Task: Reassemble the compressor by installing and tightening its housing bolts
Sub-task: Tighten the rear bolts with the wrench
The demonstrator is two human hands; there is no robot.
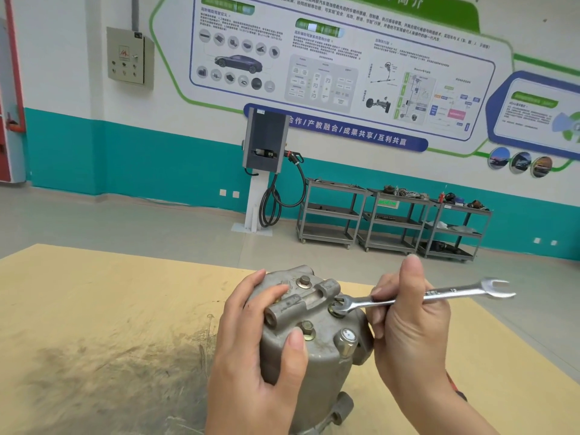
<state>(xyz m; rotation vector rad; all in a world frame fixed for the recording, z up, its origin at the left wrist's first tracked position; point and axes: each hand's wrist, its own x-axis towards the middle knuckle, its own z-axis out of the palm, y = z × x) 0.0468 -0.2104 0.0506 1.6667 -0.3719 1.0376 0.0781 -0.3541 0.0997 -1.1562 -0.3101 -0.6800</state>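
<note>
Bolts seated, tightening underway
The left hand (263, 350) grips the compressor (317, 350); the right hand (411, 328) holds the wrench (408, 298) on one bolt (336, 306).

A single head-worn view is given, aimed forward and down from close above the compressor (314, 334); the wall poster (339, 64) is seen far beyond it.

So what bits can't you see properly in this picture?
Head view only:
- Bolt: mostly covered by the wrench ring end.
- Compressor base: cut off by the bottom edge, side hidden by the left hand.
- Poster text: too small.
- Cart parts: too small.
</note>
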